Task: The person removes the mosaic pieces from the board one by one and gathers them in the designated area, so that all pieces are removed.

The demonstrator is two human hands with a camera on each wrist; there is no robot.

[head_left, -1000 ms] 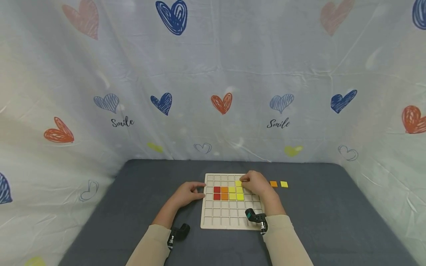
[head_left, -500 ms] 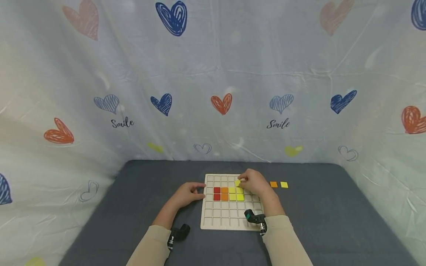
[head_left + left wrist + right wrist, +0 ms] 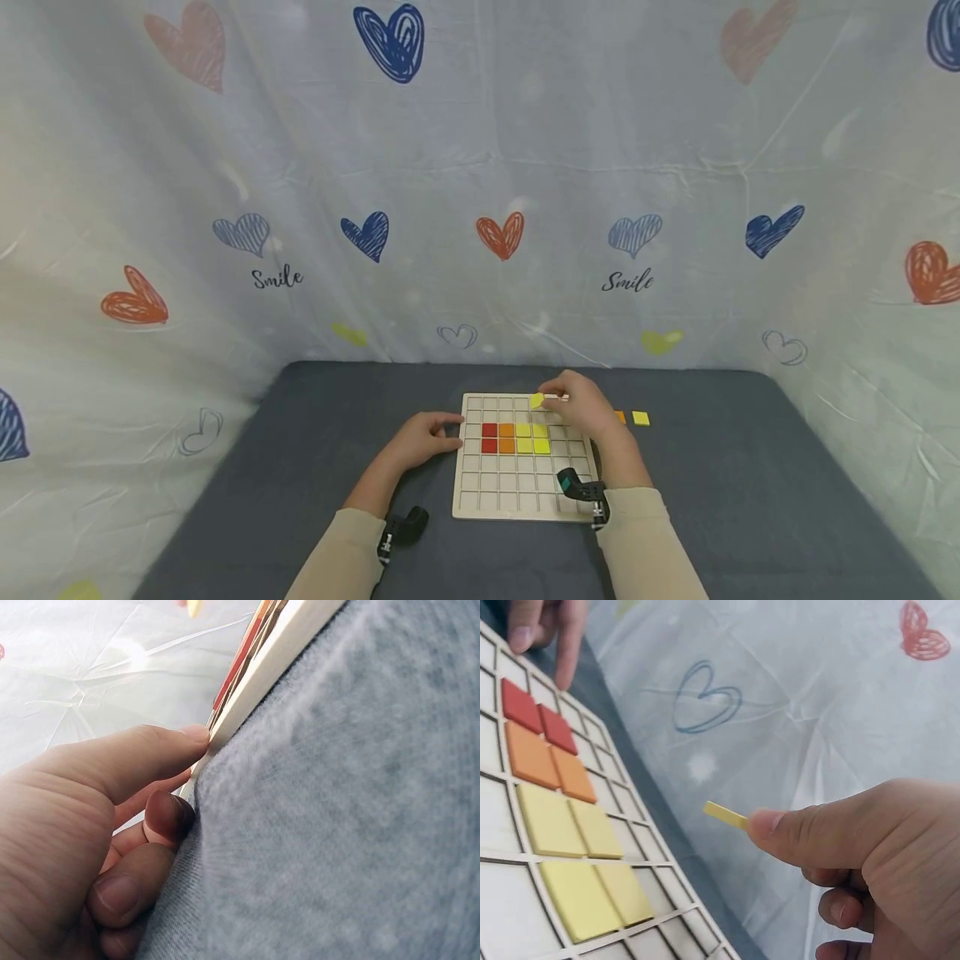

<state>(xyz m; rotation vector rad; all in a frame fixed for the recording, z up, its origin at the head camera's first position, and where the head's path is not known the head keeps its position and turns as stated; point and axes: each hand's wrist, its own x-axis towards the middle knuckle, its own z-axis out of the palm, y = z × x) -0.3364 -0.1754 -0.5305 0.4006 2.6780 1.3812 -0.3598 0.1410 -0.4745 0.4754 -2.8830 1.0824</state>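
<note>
A wooden grid board (image 3: 495, 502) lies on the dark cloth. Two red tiles (image 3: 489, 430), two orange tiles (image 3: 506, 446) and several yellow tiles (image 3: 541, 446) fill adjoining squares of it. My right hand (image 3: 585, 406) pinches another yellow tile (image 3: 725, 814) between thumb and finger. In the right wrist view this tile is seen edge-on, apart from the board; the head view puts it over the far part of the grid. At the board's left edge, my left hand (image 3: 417, 437) rests its thumb and a fingertip, spread apart; the left wrist view shows them against the wooden side (image 3: 247, 694).
Right of the board lie a loose yellow tile (image 3: 641, 418) and an orange tile (image 3: 620, 417), the latter partly hidden by my right hand. A white curtain (image 3: 480, 167) printed with hearts hangs behind and beside the dark-covered table (image 3: 360, 392).
My right hand has moved farther from me with the yellow tile, which has left the area just behind the placed yellow tiles. My left hand stays at the board's edge.
</note>
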